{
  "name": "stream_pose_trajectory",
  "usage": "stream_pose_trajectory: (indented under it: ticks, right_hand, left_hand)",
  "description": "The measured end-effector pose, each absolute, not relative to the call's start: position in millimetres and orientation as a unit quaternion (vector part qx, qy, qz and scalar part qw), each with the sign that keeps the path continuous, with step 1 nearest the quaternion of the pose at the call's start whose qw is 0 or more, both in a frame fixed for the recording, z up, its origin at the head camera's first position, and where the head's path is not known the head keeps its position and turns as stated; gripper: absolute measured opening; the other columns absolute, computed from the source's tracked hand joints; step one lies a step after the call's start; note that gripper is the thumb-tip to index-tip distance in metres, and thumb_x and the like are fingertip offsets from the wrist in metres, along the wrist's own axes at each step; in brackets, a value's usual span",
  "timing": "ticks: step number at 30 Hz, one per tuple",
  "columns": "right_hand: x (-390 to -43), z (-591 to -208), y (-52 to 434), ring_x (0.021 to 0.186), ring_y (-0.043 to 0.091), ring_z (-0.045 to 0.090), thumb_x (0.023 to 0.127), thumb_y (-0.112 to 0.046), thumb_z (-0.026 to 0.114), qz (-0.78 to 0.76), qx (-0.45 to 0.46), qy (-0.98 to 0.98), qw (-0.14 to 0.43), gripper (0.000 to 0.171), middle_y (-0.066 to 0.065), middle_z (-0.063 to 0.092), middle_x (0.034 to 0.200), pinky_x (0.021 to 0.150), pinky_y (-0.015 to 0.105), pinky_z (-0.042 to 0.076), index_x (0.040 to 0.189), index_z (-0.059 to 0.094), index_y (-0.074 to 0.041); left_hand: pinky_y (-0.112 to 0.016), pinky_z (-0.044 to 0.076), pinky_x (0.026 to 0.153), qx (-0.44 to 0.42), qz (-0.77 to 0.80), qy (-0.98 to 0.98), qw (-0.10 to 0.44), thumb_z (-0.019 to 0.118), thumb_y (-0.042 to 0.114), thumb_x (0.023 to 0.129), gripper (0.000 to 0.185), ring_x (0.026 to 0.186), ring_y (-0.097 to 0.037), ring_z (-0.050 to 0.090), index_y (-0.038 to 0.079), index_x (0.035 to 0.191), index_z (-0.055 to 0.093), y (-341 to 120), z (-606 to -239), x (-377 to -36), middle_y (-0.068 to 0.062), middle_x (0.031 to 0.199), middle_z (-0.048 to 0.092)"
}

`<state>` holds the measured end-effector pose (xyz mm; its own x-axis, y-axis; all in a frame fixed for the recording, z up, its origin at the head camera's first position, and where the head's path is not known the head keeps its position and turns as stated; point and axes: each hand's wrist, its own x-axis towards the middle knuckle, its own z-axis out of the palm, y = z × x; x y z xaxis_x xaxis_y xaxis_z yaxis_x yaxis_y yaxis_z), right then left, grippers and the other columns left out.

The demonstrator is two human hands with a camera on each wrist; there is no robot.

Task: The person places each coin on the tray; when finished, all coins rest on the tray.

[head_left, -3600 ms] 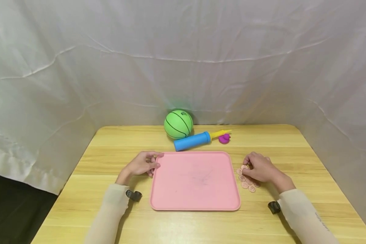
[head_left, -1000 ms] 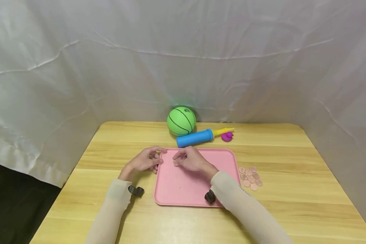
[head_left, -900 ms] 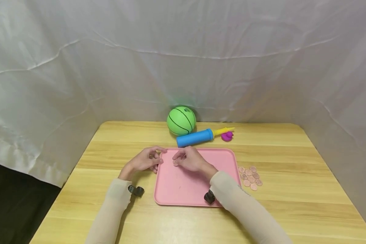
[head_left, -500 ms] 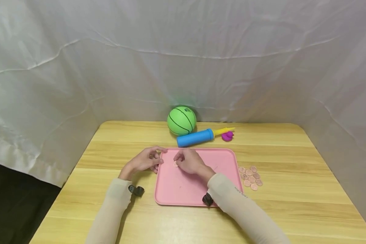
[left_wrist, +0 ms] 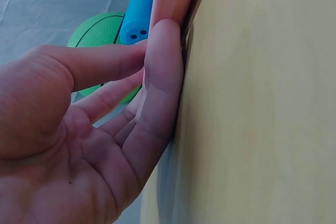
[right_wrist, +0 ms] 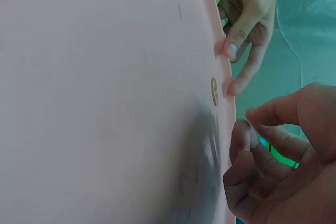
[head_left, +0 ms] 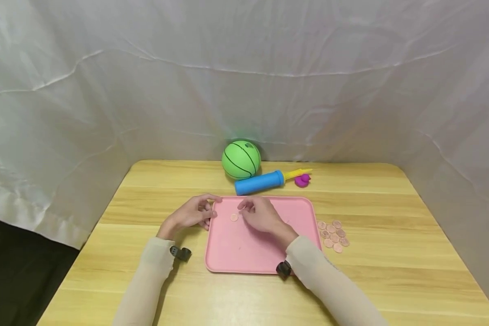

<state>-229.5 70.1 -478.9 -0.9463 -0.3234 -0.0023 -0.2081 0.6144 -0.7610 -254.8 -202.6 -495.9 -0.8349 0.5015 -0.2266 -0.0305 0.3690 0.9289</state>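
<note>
My left hand [head_left: 192,212] grips the left rim of the pink tray [head_left: 261,260], near its far corner. In the left wrist view, the thumb lies against the rim and a finger [left_wrist: 163,77] reaches along its underside. One copper-coloured coin [head_left: 234,217] lies flat in the tray, close to that same corner. Just right of the coin, my right hand [head_left: 265,216] hovers over the tray with loosely bent fingers. Nothing shows between its thumb and fingertips in the right wrist view, where the coin [right_wrist: 214,91] sits apart from them.
Several similar coins [head_left: 334,237] lie in a cluster on the wooden table [head_left: 391,280], right of the tray. Behind the tray are a blue hand pump [head_left: 259,183] with a yellow nozzle, a green ball [head_left: 241,160] and a purple rubber duck [head_left: 302,180]. Pale curtains [head_left: 269,90] enclose the table.
My right hand picked a coin from the cluster, carried it left into the tray, then let it go and drew slightly right. The left hand has stayed at the tray's rim.
</note>
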Motion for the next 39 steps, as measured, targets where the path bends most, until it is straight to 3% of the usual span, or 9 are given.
stream_pose_trajectory:
  ticks: [11, 21, 31, 39]
  right_hand:
    - [-220, -466, 122, 0.095, 0.02, 0.068, 0.104, -0.01, 0.068, -0.414, -0.104, 0.901, 0.077, 0.019, 0.007, 0.076, 0.108, 0.087, 0.034, 0.062, 0.12, 0.078, -0.009]
    - [-210, -474, 183, 0.097, 0.022, 0.071, 0.103, -0.007, 0.065, -0.399, -0.096, 0.912, 0.026, 0.02, 0.01, 0.08, 0.111, 0.088, 0.036, 0.062, 0.118, 0.078, -0.007]
    - [-201, -473, 238, 0.093, 0.02, 0.07, 0.106, -0.02, 0.071, -0.405, -0.053, 0.913, 0.017, 0.021, 0.013, 0.079, 0.109, 0.078, 0.028, 0.059, 0.121, 0.077, -0.006]
    - [-197, -473, 282, 0.099, 0.021, 0.07, 0.109, -0.019, 0.067, -0.381, -0.051, 0.923, 0.01, 0.023, 0.015, 0.08, 0.115, 0.081, 0.022, 0.059, 0.125, 0.077, -0.005]
  left_hand:
    - [-0.032, 0.071, 0.065, 0.14, 0.538, 0.794, 0.246, 0.065, -0.002, 0.106, 0.047, 0.07, -0.018, 0.07, -0.003, 0.152, 0.059, -203, -495, -253, -0.012, 0.095, 0.063]
    - [-0.033, 0.07, 0.062, 0.147, 0.534, 0.798, 0.238, 0.064, -0.001, 0.105, 0.048, 0.068, -0.018, 0.07, -0.004, 0.152, 0.059, -202, -497, -255, -0.014, 0.093, 0.066]
    - [-0.034, 0.07, 0.062, 0.148, 0.528, 0.802, 0.235, 0.063, -0.001, 0.105, 0.046, 0.068, -0.018, 0.069, -0.004, 0.151, 0.059, -202, -498, -253, -0.014, 0.092, 0.066]
    - [-0.032, 0.071, 0.064, 0.142, 0.528, 0.801, 0.243, 0.063, -0.001, 0.106, 0.046, 0.07, -0.018, 0.069, -0.004, 0.153, 0.059, -201, -495, -255, -0.012, 0.095, 0.064]
